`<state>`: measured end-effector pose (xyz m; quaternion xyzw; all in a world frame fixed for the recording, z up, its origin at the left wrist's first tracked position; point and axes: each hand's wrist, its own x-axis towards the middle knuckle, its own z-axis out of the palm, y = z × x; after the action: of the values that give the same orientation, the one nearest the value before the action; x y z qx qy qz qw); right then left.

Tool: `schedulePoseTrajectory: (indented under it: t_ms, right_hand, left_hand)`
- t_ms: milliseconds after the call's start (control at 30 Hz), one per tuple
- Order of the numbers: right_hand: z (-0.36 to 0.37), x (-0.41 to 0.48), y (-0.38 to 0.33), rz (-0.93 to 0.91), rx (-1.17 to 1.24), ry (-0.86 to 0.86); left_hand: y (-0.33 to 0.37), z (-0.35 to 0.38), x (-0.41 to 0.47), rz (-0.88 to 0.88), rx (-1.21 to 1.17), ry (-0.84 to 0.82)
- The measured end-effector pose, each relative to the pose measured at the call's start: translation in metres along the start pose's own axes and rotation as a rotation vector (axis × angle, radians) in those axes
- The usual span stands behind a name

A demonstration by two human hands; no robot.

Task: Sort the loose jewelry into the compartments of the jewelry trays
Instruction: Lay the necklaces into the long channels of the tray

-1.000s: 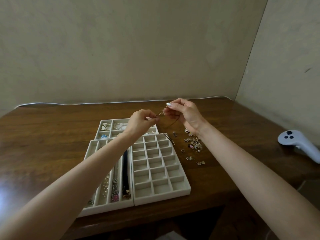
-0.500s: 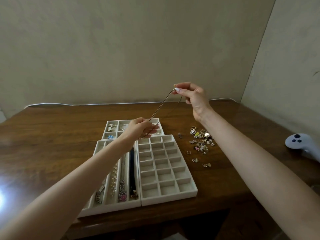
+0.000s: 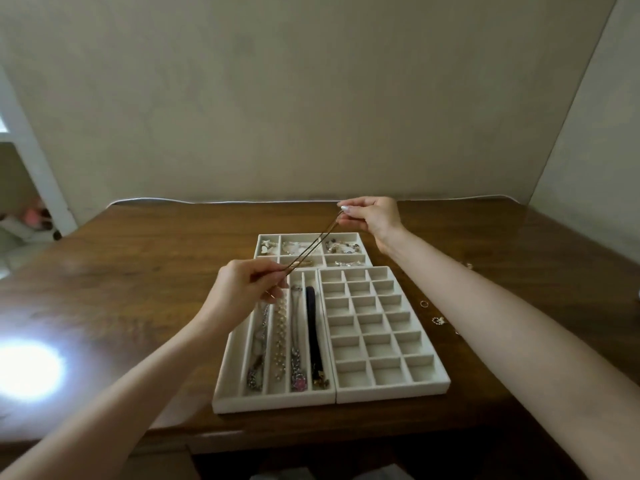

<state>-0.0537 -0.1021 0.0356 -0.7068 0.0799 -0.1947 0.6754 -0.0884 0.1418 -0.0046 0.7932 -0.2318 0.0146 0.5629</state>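
Observation:
A thin gold chain necklace is stretched taut in the air between my hands. My left hand pinches its lower end above the long-slot tray, which holds several necklaces and a dark band. My right hand pinches the upper end over the far edge of the small back tray, where several pieces lie. The grid tray with many square compartments sits at the right.
Loose rings and charms lie on the wooden table to the right of the grid tray, partly hidden by my right forearm. A bright glare spot is on the table's left. Walls close the back and right.
The chain has been carried left and lower, now spanning over the back tray. My left hand moved down over the long-slot tray. The view shifted left, so the white controller is out of view.

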Motion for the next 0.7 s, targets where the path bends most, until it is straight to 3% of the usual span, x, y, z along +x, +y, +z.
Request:
schedulePoseTrajectory:
  t_ms: [367, 567, 700]
  right_hand:
    - [0.075, -0.001, 0.016, 0.005, -0.211, -0.162]
    - [0.104, -0.013, 0.021, -0.015, -0.268, -0.301]
    - [0.121, -0.021, 0.026, -0.044, -0.34, -0.372]
  left_hand:
    - [0.003, -0.032, -0.04, 0.13, 0.622, -0.032]
    - [0.009, -0.037, -0.059, 0.164, 0.884, -0.279]
    - [0.013, -0.039, -0.066, 0.122, 0.923, -0.328]
